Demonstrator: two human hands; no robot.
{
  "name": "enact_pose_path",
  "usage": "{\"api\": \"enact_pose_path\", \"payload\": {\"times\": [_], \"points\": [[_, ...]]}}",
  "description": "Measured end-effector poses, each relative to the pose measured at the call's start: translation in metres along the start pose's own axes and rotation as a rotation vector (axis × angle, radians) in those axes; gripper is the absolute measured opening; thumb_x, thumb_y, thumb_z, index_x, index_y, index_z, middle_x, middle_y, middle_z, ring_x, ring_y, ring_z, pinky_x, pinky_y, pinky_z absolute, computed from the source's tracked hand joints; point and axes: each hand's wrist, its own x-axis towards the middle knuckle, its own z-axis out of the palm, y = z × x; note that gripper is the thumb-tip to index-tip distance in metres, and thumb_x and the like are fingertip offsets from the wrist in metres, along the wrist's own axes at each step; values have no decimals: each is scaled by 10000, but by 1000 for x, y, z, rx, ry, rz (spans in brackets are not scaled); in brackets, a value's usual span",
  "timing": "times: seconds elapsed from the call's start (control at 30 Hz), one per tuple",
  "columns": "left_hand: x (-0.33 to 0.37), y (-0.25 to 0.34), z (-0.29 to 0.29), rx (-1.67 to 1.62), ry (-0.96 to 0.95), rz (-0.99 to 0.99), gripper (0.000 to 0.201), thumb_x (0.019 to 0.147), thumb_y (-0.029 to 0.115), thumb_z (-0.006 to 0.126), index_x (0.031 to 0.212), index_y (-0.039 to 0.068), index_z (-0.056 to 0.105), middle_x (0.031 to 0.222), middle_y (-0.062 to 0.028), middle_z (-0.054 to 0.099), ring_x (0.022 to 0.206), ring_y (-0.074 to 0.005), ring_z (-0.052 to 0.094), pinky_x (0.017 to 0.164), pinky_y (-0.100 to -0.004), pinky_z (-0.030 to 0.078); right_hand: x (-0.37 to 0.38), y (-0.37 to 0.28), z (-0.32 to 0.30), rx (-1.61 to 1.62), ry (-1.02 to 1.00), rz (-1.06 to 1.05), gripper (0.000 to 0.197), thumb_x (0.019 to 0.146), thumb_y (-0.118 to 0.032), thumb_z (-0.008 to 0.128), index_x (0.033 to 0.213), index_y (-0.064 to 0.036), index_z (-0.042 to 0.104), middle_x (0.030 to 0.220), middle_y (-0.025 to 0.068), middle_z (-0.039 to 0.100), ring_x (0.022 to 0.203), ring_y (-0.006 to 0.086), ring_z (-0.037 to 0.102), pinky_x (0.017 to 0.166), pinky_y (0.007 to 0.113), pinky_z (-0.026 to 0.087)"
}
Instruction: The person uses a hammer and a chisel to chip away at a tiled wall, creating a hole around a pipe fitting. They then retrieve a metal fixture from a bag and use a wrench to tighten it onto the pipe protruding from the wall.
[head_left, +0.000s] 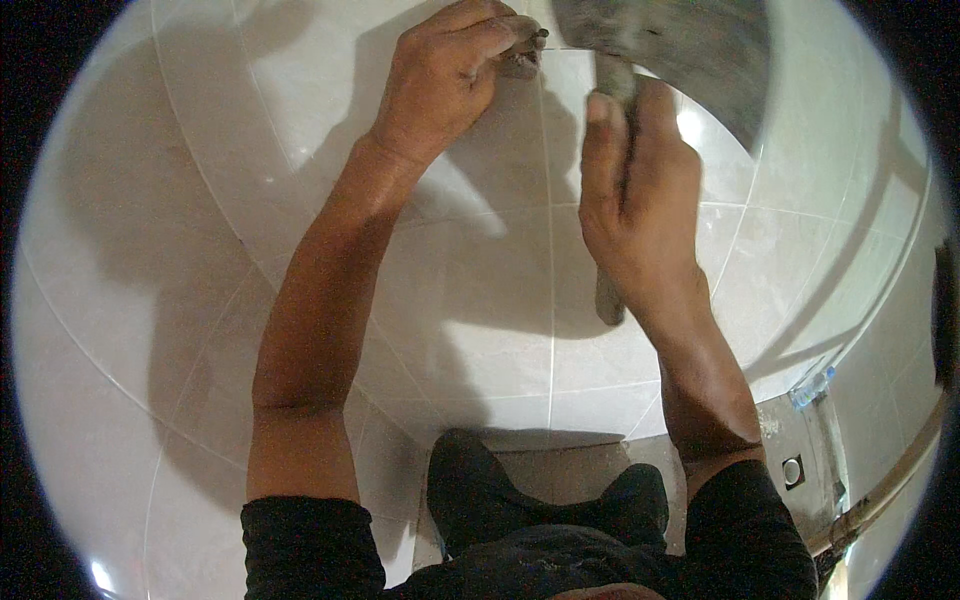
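A tool (690,60) was held up in front of the tiles (490,300) by the right hand (645,190), at the upper right of the view. Its handle (609,300) was gripped by that hand, with the fingers clamped around it and the thumb laid along it; the handle's lower end was left showing beneath the palm. The broad grey head was seen above the hand, slightly blurred and cut off by the upper edge.

A small dark piece (522,60) was pinched by the left hand (440,90), with the fingers drawn together on it, to the left of the tool and apart from it. What the piece was could not be told, nor whether the tiles were touched by it.

Large shadows were cast over the pale tiles, which were divided by thin white joints. Both upper arms were covered by black sleeves (310,545). At the lower right, a drain (793,471) was set in the floor (775,415), near a clear plastic item (812,388) and a long rod (900,480).
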Motion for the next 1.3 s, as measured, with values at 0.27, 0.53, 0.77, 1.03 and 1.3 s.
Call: {"api": "enact_pose_path", "payload": {"times": [0.27, 0.53, 0.77, 1.03, 1.3], "points": [[-6, 14, 10, 36, 102, 32, 120, 859, -48, 659, 965, -23, 708, 883, -130, 676, 807, -275, 687, 686, -372, 577, 10, 4, -19, 94, -135, 246, 292, 1086, -283, 490, 1020, -3, 535, 642, 40, 522, 475, 131, 516, 410, 303, 416], [-23, 0, 34, -135, 439, -242, 117, 867, -77, 677, 940, -13, 742, 860, -118, 733, 774, -189, 716, 692, -295, 561, -14, -11, -41, 250, -131, 437, 327, 1115, -330, 419, 1045, -24, 513, 629, -2, 474, 444, 71, 446, 379, 246, 369], [-42, 24, 33, 164, 426, -114, 283, 731, -96, 707, 983, 29, 738, 934, -110, 718, 854, -285, 714, 775, -352, 584, -38, -5, -37, 141, -211, 238, 255, 1115, -272, 430, 1078, -31, 508, 644, -12, 473, 511, 56, 459, 425, 237, 371], [-1, 20, 33, 241, 288, 22, 276, 776, 21, 689, 1042, 80, 731, 918, -76, 663, 892, -288, 647, 792, -405, 565, -9, -12, -42, -15, -75, -2, 217, 1099, -193, 436, 1117, 17, 488, 679, 9, 516, 562, 62, 471, 474, 254, 376], [22, 42, 29, 223, 211, -63, 135, 863, -25, 663, 988, -2, 710, 892, -122, 675, 830, -296, 667, 721, -383, 566, 12, 1, -31, -157, -53, 136, 198, 1012, -136, 582, 991, 39, 491, 707, 290, 601, 633, 502, 614, 557, 521, 471]]}}
